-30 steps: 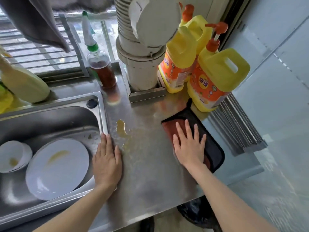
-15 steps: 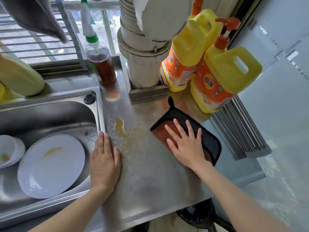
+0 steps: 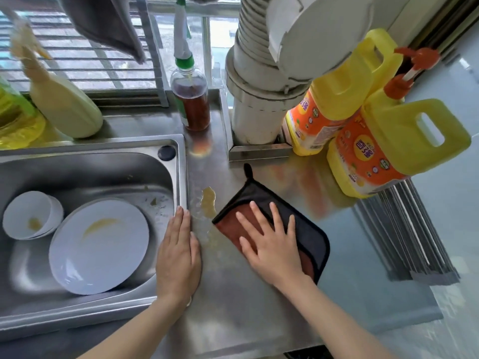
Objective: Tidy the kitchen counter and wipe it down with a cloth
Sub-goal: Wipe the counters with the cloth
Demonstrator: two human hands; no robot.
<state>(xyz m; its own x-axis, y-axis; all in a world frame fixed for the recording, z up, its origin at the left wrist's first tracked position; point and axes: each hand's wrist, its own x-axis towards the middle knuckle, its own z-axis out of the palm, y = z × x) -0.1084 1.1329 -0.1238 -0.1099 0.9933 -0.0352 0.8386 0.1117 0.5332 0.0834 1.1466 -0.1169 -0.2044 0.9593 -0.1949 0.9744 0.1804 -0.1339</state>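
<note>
A brown cloth with a black border [image 3: 303, 229] lies flat on the steel counter [image 3: 233, 301]. My right hand [image 3: 269, 242] presses down on it, fingers spread. The cloth's left corner sits just right of a yellowish sauce spill [image 3: 208, 203], whose smear trails down the counter toward me. My left hand [image 3: 178, 255] rests palm down on the counter at the sink's right rim, holding nothing.
The sink [image 3: 171, 161] on the left holds a white plate [image 3: 99, 246] and a white bowl [image 3: 31, 216], both soiled. A brown sauce bottle [image 3: 193, 104], a white pipe [image 3: 255, 110] and two yellow detergent jugs [image 3: 388, 149] stand at the back. A rolled metal rack [image 3: 407, 229] lies on the right.
My right hand has slid the cloth leftward across the counter, up to the spill. My left hand has stayed by the sink rim.
</note>
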